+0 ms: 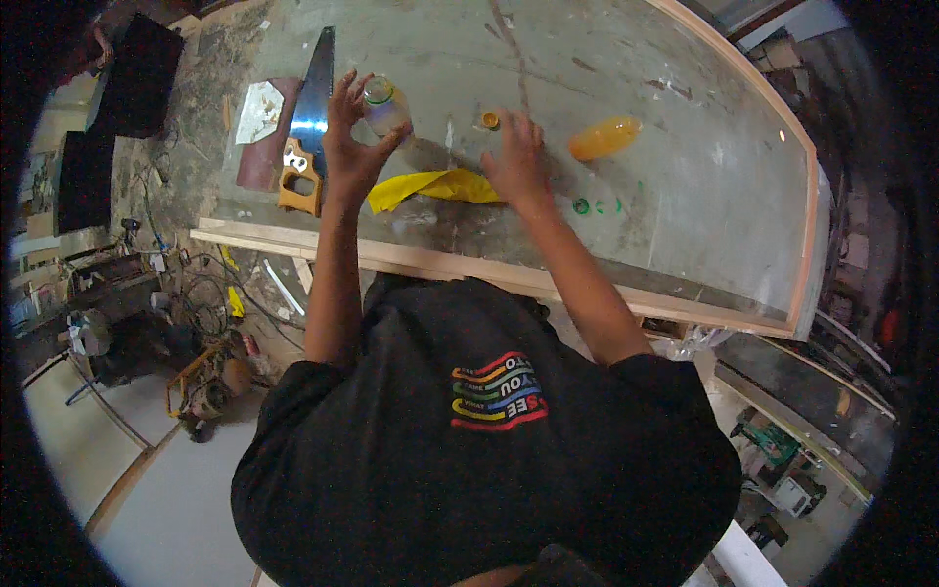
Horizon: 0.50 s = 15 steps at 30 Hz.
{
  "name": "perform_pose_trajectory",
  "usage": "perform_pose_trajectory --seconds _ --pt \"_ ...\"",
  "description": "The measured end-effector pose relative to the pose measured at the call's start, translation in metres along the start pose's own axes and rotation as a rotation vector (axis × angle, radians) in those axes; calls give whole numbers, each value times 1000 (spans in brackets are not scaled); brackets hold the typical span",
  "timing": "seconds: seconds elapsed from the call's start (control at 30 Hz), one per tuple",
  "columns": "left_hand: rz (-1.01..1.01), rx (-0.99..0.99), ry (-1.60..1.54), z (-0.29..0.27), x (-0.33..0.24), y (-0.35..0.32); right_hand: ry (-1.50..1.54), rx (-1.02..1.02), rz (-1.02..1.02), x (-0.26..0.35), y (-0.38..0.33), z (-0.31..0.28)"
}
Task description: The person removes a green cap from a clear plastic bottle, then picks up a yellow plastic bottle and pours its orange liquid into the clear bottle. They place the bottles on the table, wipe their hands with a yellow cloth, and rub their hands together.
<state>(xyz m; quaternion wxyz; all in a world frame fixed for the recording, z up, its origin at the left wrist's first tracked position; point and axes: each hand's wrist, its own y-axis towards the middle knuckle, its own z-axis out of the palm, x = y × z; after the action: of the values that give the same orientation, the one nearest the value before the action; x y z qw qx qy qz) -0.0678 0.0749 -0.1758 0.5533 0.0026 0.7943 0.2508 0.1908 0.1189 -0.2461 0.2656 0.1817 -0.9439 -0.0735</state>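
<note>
Clear bottle (389,112) was prob. light, slick, best held mid-body; L hand (350,147) gripped it, R hand (518,166) I couldn't tell.

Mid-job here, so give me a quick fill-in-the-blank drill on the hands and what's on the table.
1. The hand holding the clear jar is the person's ____ one.
2. The small cap-like piece is closest to the ____ hand.
3. The loose material on the table is coloured ____.
4. The bottle right of both hands is coloured ____.

Missing words: left; right; yellow; orange.
</note>
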Motion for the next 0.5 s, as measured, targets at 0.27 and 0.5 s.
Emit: perform_pose_trajectory --seconds 0.27,0.5 --pt "22 -4 48 11 3 -9 -124 299 -122 -20 66 23" --pt "-39 6 62 14 9 -20 241 -338 -205 13 26 -87"
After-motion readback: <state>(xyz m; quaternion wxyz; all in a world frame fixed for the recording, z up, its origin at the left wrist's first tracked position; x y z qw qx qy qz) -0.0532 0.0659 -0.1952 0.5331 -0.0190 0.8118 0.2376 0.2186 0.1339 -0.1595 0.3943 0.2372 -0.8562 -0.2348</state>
